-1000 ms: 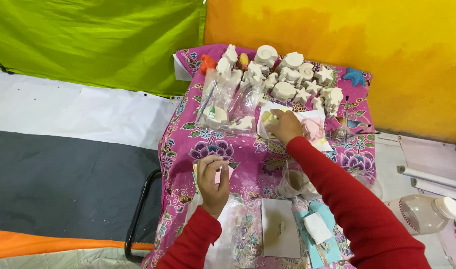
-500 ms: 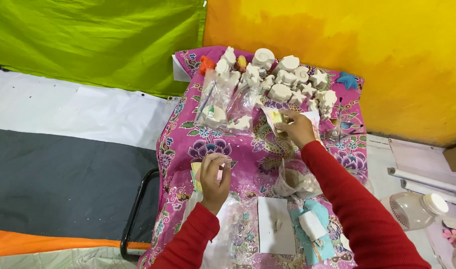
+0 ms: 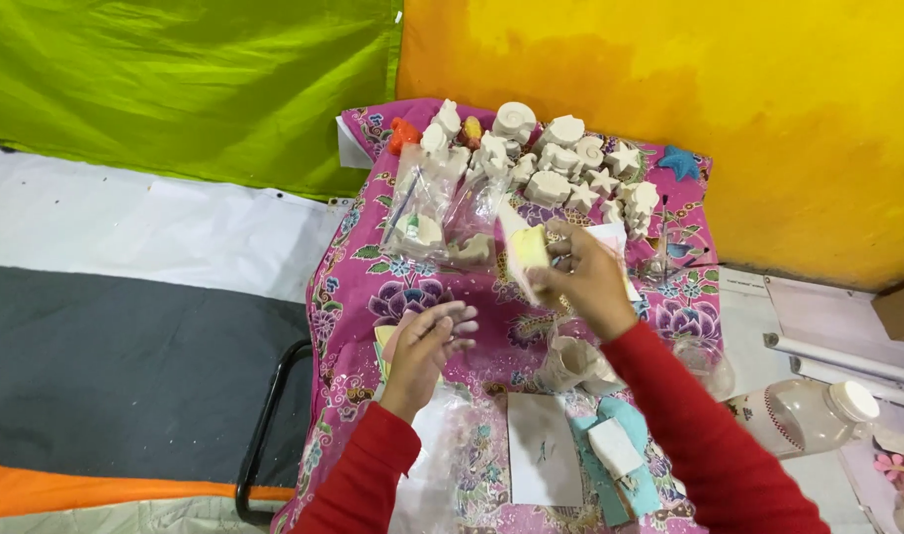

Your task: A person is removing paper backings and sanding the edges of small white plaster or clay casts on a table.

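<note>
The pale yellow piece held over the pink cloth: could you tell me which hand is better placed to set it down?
Right. The right hand already grips the pale yellow piece; the left hand is open, nearer the person.

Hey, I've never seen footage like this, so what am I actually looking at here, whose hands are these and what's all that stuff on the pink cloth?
This is one picture from a camera worn on a person's head, looking down at their own two bare hands in red sleeves. No machine is involved. The right hand holds up a small pale yellowish piece. The left hand is partly open over the table, with something pale under it that I cannot make out. The table is covered by a pink flowered cloth. At its far end stand many unpainted white figurines, some star-shaped, plus clear plastic bags. Nearer lies a white card.
</note>
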